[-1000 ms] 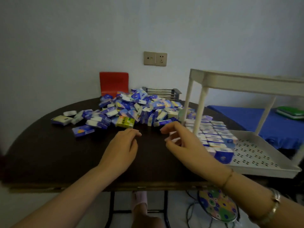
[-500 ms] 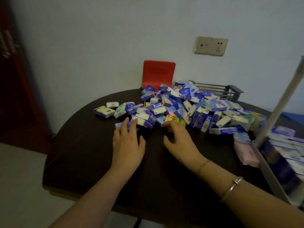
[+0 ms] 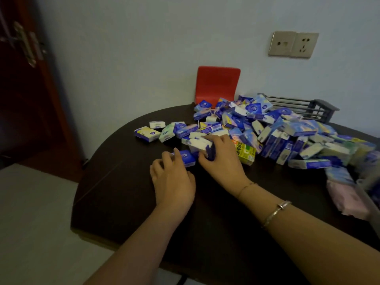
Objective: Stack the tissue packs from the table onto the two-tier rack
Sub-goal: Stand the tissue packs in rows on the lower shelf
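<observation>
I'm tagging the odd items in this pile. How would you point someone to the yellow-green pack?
Start at the red chair back against the wall, then come down through the heap of blue and white tissue packs. At its near edge, beside the right hand, lies the yellow-green pack, the only one that colour.

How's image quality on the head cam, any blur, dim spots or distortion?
Head view: dim, flat indoor light with no glare; the dark table swallows shadow detail. Right hand and the white pack it grips are slightly motion-smeared; packs at the right edge blur heavily. Wide-angle bends the door at left.
</observation>
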